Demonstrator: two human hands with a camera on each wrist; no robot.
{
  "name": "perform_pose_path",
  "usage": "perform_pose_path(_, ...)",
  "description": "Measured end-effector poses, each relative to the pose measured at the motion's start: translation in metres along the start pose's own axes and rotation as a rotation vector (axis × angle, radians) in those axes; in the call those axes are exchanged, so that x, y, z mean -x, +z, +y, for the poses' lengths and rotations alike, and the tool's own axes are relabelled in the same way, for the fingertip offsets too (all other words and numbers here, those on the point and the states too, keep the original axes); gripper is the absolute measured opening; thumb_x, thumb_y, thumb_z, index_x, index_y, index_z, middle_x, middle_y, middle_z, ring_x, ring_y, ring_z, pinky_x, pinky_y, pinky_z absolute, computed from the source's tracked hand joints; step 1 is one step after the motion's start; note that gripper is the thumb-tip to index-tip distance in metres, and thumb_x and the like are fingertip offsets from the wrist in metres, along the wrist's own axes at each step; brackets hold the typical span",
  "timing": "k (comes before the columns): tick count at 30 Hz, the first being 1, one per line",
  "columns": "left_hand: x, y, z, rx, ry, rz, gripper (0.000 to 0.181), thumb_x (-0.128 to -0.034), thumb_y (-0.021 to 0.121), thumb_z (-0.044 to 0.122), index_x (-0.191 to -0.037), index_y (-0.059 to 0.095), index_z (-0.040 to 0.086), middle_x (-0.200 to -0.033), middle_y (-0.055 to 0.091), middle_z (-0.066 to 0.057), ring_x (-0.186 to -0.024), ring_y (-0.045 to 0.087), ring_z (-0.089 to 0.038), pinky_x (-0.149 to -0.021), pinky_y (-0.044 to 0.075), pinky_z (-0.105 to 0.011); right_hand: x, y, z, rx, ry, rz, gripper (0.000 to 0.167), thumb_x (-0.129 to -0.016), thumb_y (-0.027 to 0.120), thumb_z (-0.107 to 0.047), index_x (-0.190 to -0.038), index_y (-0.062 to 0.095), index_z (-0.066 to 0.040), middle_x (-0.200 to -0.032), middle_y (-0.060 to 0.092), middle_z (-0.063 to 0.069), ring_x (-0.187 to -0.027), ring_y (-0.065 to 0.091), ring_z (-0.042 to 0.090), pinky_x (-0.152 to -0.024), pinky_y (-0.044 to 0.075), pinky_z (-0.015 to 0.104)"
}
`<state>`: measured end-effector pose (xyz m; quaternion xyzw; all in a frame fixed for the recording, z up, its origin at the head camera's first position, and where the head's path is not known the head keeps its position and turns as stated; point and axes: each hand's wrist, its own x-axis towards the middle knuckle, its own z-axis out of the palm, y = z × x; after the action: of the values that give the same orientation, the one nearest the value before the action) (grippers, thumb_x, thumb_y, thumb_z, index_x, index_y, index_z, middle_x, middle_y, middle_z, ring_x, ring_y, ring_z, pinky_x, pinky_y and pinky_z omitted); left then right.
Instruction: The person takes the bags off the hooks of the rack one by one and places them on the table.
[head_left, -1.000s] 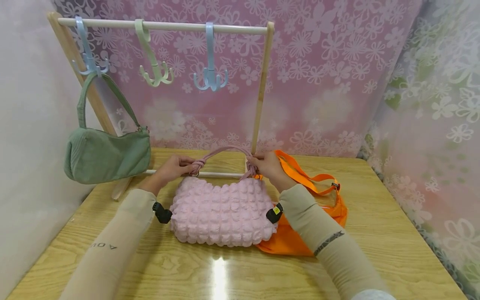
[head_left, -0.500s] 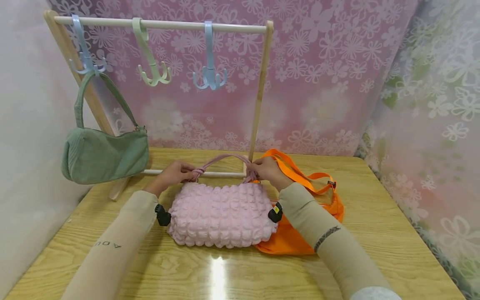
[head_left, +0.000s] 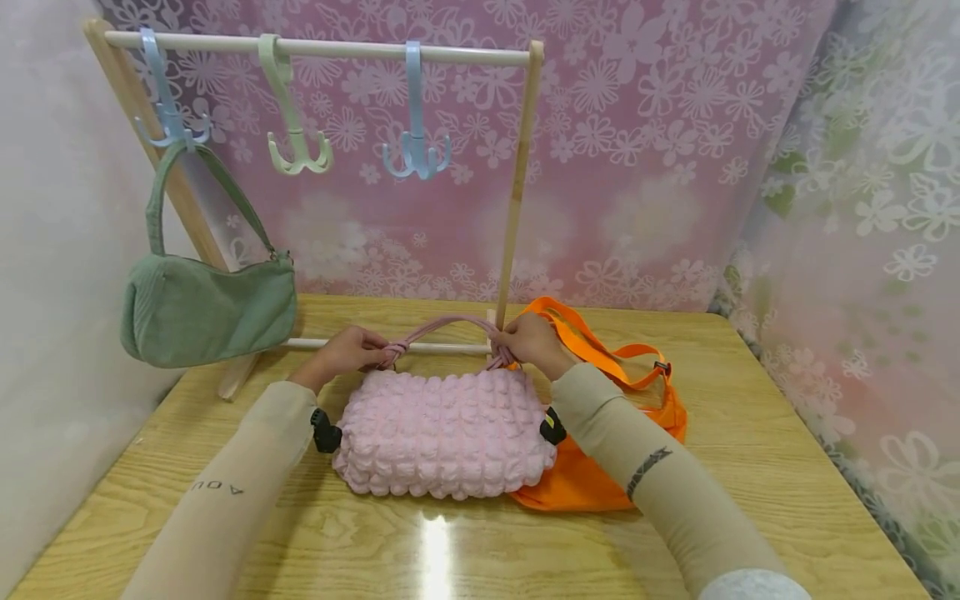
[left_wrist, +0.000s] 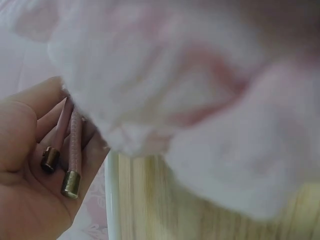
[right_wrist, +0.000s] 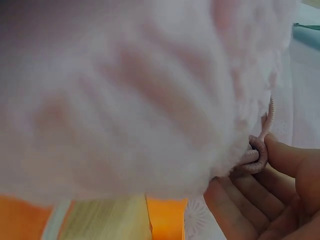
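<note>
A puffy, bubble-textured pink handbag [head_left: 442,433] is in the middle of the head view, its knotted cord handle [head_left: 453,319] arching up. My left hand [head_left: 343,358] pinches the handle near its left knot. At the right knot, my right hand [head_left: 536,343] pinches the same handle between thumb and fingers. Two cord ends with brass-coloured tips [left_wrist: 71,184] dangle over the left palm in the left wrist view. In the right wrist view the handle's knot [right_wrist: 257,157] sits at the thumb, while blurred pink fabric [right_wrist: 125,110] fills much of the picture.
An orange bag [head_left: 588,479] lies partly behind the pink one and my right arm. A green handbag [head_left: 213,310] hangs at left from a blue hook [head_left: 172,125] on the wooden rack [head_left: 517,183]. A green hook [head_left: 298,150] and another blue hook [head_left: 416,150] hold nothing.
Both hands have come down a little with the pink handbag's handle, and the bag's upper edge sits lower. The green hook has turned slightly. Both grips look the same.
</note>
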<state>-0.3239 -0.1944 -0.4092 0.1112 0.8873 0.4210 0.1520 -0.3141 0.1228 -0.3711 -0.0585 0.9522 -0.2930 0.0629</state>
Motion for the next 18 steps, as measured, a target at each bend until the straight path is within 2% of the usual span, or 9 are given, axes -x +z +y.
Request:
perform_pose_path(3, -0.0007, -0.0006, 0.0011, -0.009, -0.006, -0.013, 0.038, -0.0976, 0.06, 0.017, -0.126, 0.06, -0.008, -0.113, 0.068, -0.021, -0.093, 0.068, -0.024, -0.078, 0.057, -0.034, -0.0008, -0.0003, -0.0024, 0.048, 0.004, -0.016, 0.038, -0.097, 0.06, -0.037, -0.086, 0.078, -0.006, -0.069, 0.069, 0.011, -0.054, 0.057, 0.016, -0.049, 0.045, 0.022)
perform_pose_path(7, -0.0024, -0.0009, 0.0024, -0.029, 0.001, -0.023, 0.036, -0.098, 0.059, 0.016, -0.124, 0.061, -0.009, -0.109, 0.069, -0.021, -0.09, 0.068, -0.023, -0.076, 0.057, -0.034, -0.0035, 0.001, -0.0039, 0.033, 0.02, -0.021, 0.037, -0.096, 0.062, -0.036, -0.081, 0.077, -0.006, -0.067, 0.068, 0.013, -0.052, 0.057, 0.018, -0.045, 0.042, 0.022)
perform_pose_path(13, -0.003, 0.001, 0.004, -0.08, -0.001, -0.014, 0.035, -0.0985, 0.059, 0.017, -0.122, 0.062, -0.009, -0.104, 0.07, -0.019, -0.079, 0.066, -0.017, -0.071, 0.056, -0.033, -0.0048, 0.0031, -0.0036, 0.027, 0.017, -0.012, 0.036, -0.095, 0.063, -0.036, -0.082, 0.077, -0.006, -0.065, 0.068, 0.011, -0.046, 0.049, 0.014, -0.041, 0.037, 0.022)
perform_pose_path(18, -0.0036, 0.0034, 0.0056, -0.161, 0.021, 0.0, 0.037, -0.0975, 0.06, 0.019, -0.121, 0.063, -0.009, -0.107, 0.069, -0.021, -0.083, 0.066, -0.021, -0.071, 0.055, -0.033, -0.0017, 0.0035, -0.0033, 0.015, 0.003, 0.001, 0.036, -0.095, 0.063, -0.036, -0.082, 0.077, -0.006, -0.067, 0.069, 0.011, -0.053, 0.057, 0.021, -0.042, 0.037, 0.023)
